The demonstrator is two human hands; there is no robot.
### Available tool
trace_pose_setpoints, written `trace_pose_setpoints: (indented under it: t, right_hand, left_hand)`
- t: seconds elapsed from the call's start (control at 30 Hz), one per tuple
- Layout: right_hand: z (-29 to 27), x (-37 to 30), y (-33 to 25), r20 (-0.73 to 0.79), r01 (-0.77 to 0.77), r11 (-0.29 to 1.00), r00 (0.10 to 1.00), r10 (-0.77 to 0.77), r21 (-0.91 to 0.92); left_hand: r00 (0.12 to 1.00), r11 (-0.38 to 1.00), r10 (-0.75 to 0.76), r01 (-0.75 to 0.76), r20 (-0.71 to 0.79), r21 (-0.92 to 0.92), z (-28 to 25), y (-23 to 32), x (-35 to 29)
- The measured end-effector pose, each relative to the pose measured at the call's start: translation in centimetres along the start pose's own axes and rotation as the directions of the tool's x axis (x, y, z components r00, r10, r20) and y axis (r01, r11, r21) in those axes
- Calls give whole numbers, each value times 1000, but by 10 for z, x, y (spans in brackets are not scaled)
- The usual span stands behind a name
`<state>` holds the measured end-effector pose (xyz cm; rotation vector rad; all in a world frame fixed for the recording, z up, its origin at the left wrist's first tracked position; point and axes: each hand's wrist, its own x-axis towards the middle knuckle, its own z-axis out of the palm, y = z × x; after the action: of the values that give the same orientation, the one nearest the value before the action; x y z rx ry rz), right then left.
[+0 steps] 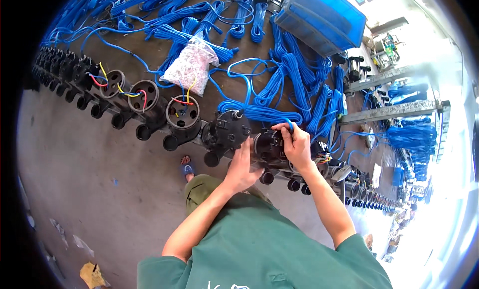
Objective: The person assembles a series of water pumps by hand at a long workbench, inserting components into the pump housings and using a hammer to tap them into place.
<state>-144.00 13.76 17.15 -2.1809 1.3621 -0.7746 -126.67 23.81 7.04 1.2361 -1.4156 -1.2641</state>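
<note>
On the desk I see a blue crate, contents unclear to me, open black housings holding coloured wires, and a clear bag of small pale pieces. The capped housing sits between my left fingers, loosely spread beside it, and right fingers, pinching the blue cable at its cap.

Just beyond the right hand, a coiled blue cable bundle bars a low reach — over it there is room. Left of the grip, the left hand and a capped black housing block passage; nearer — left of the forearms — a hand could pass above grey floor.
</note>
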Motion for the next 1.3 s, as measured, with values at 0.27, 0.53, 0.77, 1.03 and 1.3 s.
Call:
trace_pose_setpoints:
  t: [0.27, 0.53, 0.77, 1.03, 1.3]
  right_hand:
    - [11, 6, 13, -4, 112, 993, 994, -111, 34]
    - [-3, 60, 47, 686, -676, -138, 685, 246, 724]
    - [-62, 82, -34, 118, -275, 328, 896, 428, 904]
    - [8, -103, -62, -204, -263, 482, 667, 717, 836]
    - [271, -136, 35, 101, -778, 127, 238, 966, 616]
  left_hand:
    - [982, 812, -168, 185, 83, -553, -5, 30, 37]
    - [984, 758, -141, 179, 110, -627, 4, 30, 70]
    - [995, 849, -73, 96, 64, -520, 5, 17, 65]
    - [981, 788, -186, 187, 62, -587, 8, 28, 61]
    - [976, 865, -119, 193, 183, -463, 2, 52, 72]
